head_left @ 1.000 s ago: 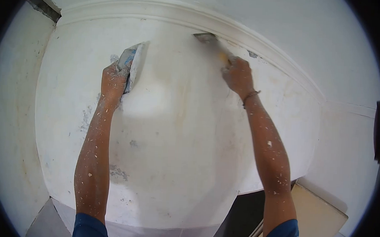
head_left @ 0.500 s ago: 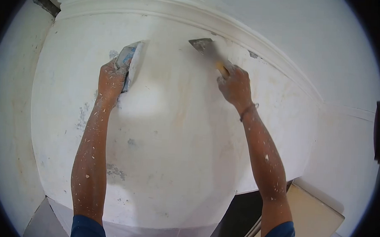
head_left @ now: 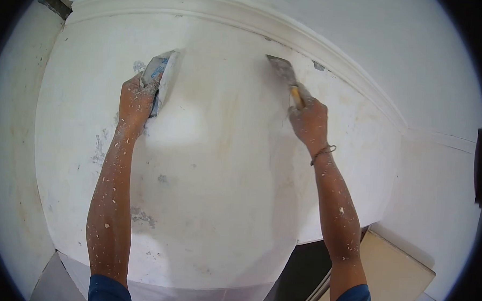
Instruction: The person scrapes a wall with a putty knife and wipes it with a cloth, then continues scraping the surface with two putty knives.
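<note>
My right hand [head_left: 310, 121] is closed around the yellowish handle of a putty knife [head_left: 283, 70]. Its wide, stained metal blade points up and left, overlapping the upper part of the white wall [head_left: 213, 165]. Over on the left, my left hand [head_left: 135, 98] grips a grey plastering trowel [head_left: 157, 67] that carries blue lettering. White putty coats the trowel's right side, and its face is turned toward the wall. Both hands and forearms are speckled with white flecks.
A moulded cornice [head_left: 204, 4] runs along the wall's top, with a chipped dark spot [head_left: 319, 65] beneath it. Grey bare patches [head_left: 142, 217] mark the wall's lower left. At lower right are a dark opening [head_left: 303, 271] and a beige panel [head_left: 394, 265].
My right hand and the putty knife have moved right and slightly down, the blade turning more upright. My left hand with the trowel has shifted slightly left in view.
</note>
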Demonstrator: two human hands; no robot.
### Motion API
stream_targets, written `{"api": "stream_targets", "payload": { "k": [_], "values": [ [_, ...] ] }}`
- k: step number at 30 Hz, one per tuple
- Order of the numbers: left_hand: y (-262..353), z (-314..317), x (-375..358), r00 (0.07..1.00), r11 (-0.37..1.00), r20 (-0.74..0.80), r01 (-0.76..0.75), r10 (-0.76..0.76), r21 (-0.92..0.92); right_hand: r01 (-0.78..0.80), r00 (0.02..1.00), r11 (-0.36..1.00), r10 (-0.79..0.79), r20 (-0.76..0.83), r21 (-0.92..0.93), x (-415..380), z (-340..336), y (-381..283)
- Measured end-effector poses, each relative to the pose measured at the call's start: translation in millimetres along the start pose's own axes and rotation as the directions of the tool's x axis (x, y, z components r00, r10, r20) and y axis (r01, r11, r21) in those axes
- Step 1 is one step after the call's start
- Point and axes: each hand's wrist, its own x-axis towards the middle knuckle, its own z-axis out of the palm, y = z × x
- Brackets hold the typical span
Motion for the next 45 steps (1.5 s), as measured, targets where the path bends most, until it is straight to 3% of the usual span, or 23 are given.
{"api": "stream_targets", "payload": {
  "k": [4,6,7,10,13,16,17,19,22,24,27,29,30,33,38,40,45],
  "values": [
    [4,0,-2,0.999,0.998,0.017,0.044,-0.043,-0.038,0.125,0.992,0.992,-0.125,0.005,-0.001,20,14,-13],
    [3,0,0,0.999,0.999,0.016,0.035,-0.035,-0.029,0.072,0.991,0.98,-0.048,0.128,-0.186,37,18,-10],
    [0,0,0,0.999,0.998,0.004,0.048,-0.048,-0.028,0.125,0.992,0.963,-0.122,0.029,-0.238,37,18,2],
    [1,-2,2,0.999,0.999,0.001,0.039,-0.039,-0.007,-0.039,0.997,0.98,0.052,0.061,-0.196,40,5,34],
    [7,3,-1,1.0,0.999,0.004,0.005,-0.005,0.053,-0.045,0.997,0.987,0.053,0.053,-0.157,26,-4,22],
    [14,6,-4,1.0,0.996,-0.009,0.026,-0.026,0.082,0.203,0.979,0.944,-0.193,0.065,-0.26,26,23,11],
    [16,7,-5,0.997,0.996,-0.022,0.071,-0.07,0.059,0.199,0.98,0.944,-0.189,0.063,-0.261,33,20,14],
    [9,5,-3,0.999,0.999,-0.015,0.042,-0.042,0.004,-0.008,0.998,0.978,0.022,0.063,-0.21,47,15,20],
    [6,0,-2,0.999,0.999,-0.005,0.04,-0.04,-0.019,-0.094,0.991,0.967,0.113,0.071,-0.238,34,0,30],
    [8,1,-3,0.998,0.998,0.001,0.065,-0.065,0.013,-0.078,0.997,0.955,0.076,-0.02,-0.287,21,-7,47],
    [9,9,-1,0.997,0.999,-0.061,0.051,-0.051,-0.004,-0.237,0.961,0.972,0.234,-0.149,0.0,13,-20,56],
    [4,17,2,0.99,0.97,-0.102,-0.074,0.1,0.229,-0.24,0.95,0.966,0.253,-0.182,0.094,21,-12,59],
    [4,18,0,0.99,0.971,-0.104,-0.073,0.099,0.228,-0.24,0.936,0.953,0.278,-0.218,0.188,28,-7,58],
    [14,21,-5,0.985,0.989,-0.17,0.015,0.01,0.146,-0.03,0.904,0.928,0.184,-0.385,0.372,53,13,30],
    [3,8,-1,0.994,0.99,-0.089,-0.046,0.059,0.134,-0.058,0.931,0.99,0.101,-0.352,0.129,92,44,-7],
    [3,5,0,0.996,0.992,-0.078,-0.031,0.04,0.123,-0.106,0.94,0.98,0.154,-0.305,0.166,96,50,-12],
    [-1,2,1,0.997,0.979,-0.047,-0.049,0.059,0.197,-0.104,0.885,0.984,0.158,-0.438,0.144,102,64,-9]
  ]
}}
